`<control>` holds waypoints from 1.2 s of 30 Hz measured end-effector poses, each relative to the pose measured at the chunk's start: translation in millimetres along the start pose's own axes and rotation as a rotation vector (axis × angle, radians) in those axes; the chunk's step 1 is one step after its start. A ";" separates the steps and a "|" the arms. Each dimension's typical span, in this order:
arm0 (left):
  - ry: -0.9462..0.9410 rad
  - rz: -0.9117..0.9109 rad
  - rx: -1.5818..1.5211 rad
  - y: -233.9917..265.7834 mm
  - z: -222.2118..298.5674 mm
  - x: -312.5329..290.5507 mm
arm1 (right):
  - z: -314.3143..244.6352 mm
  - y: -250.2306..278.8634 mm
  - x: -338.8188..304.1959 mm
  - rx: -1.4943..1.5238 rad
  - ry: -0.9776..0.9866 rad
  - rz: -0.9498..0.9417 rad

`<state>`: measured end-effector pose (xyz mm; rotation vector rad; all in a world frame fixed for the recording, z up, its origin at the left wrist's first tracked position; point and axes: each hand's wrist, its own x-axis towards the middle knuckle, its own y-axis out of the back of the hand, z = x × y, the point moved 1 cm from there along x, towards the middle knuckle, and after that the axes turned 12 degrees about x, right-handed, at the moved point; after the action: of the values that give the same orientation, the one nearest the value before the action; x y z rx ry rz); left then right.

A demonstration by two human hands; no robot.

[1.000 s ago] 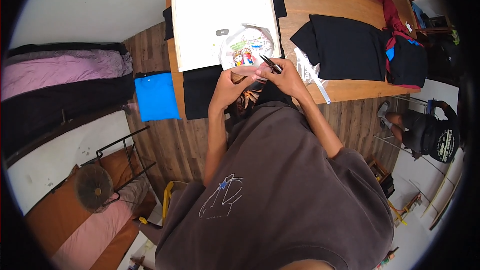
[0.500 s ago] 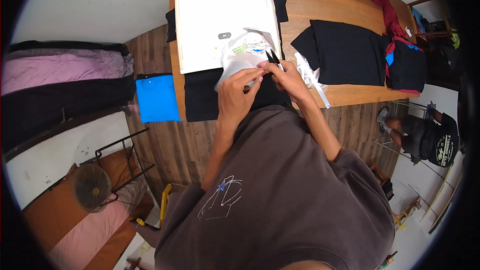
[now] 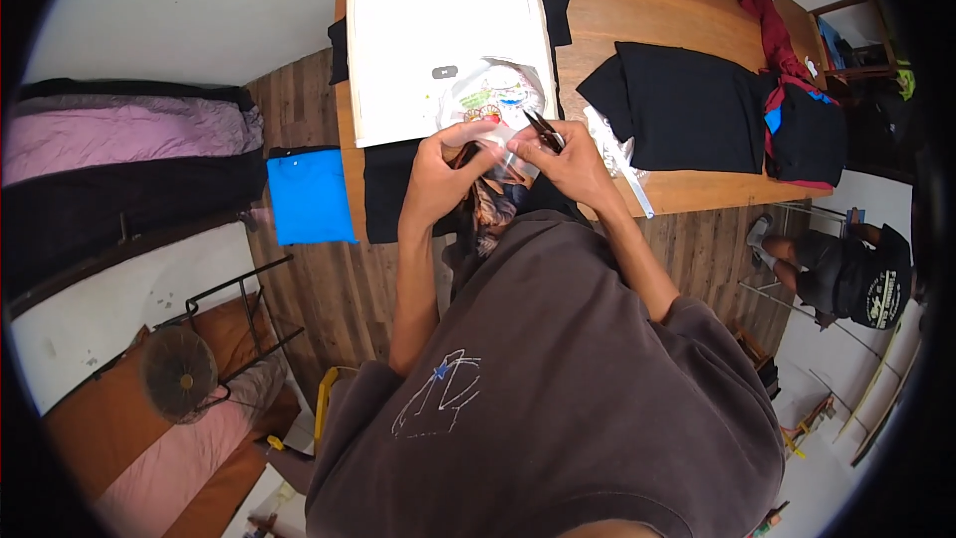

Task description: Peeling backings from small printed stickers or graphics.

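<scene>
My left hand (image 3: 436,182) pinches a translucent printed film (image 3: 513,80) that carries coloured graphics. The fingers of my right hand (image 3: 576,167) close on the film's other side, with dark-bladed scissors (image 3: 541,128) also tucked in that hand, the points toward the film. Below my fingers hangs a brown-and-dark printed part (image 3: 494,207) of what looks like the same film. Behind it, a large white panel (image 3: 448,25) with a black slot lies over black cloth (image 3: 386,194) on the table.
Folded black garments (image 3: 692,110) rest on the wooden table (image 3: 667,0), right of clear plastic wrapping (image 3: 609,144). A dark red cloth (image 3: 767,25) lies farther right. A blue folded garment (image 3: 311,196) is at the left. Another person (image 3: 841,269) is at the far right.
My hands have spread apart slightly, the left one moving left. The film between them has opened out, and its brown printed part now shows below my fingers.
</scene>
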<state>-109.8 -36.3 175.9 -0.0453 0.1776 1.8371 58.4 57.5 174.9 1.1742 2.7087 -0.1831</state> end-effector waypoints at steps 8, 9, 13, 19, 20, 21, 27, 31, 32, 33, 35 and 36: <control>0.111 -0.120 0.042 2.8 -19.2 2.3 | 2.3 1.3 -0.6 0.015 -0.003 0.020; 0.098 -0.114 0.054 2.7 -22.4 2.4 | 1.8 3.7 2.0 0.014 0.036 0.014; 0.071 -0.121 0.045 4.0 -22.9 5.3 | -0.3 2.5 9.4 0.033 0.104 -0.105; 0.125 -0.087 0.024 3.9 -21.3 8.4 | 7.9 -2.6 3.5 0.058 0.093 -0.124; 0.126 -0.088 0.024 3.5 -20.6 8.2 | 10.1 -2.3 3.0 0.050 0.091 -0.098; 0.132 -0.087 0.008 3.2 -18.6 7.7 | 11.3 -2.0 2.6 0.041 0.088 -0.072; 0.085 -0.011 0.024 -2.0 -4.4 5.0 | 3.2 -4.1 1.6 0.072 0.110 -0.058; 0.081 0.021 0.075 -1.4 -4.4 3.3 | 2.3 -4.2 0.7 0.086 0.116 -0.063; 0.082 0.020 0.074 -1.8 -4.2 3.2 | 1.4 -4.1 0.5 0.072 0.125 -0.064; 0.080 0.023 0.063 -2.4 -3.6 3.3 | 0.9 -4.0 0.3 0.058 0.133 -0.065; 0.081 0.024 0.053 -2.5 -5.7 4.0 | 5.5 -4.2 0.5 0.063 0.136 -0.055; 0.070 0.023 0.072 -1.9 -9.1 4.5 | 7.2 -4.3 0.5 0.066 0.140 -0.046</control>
<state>-109.8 -32.9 166.2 -0.0575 0.2937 1.8515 55.8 53.5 168.0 1.1849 2.8739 -0.2050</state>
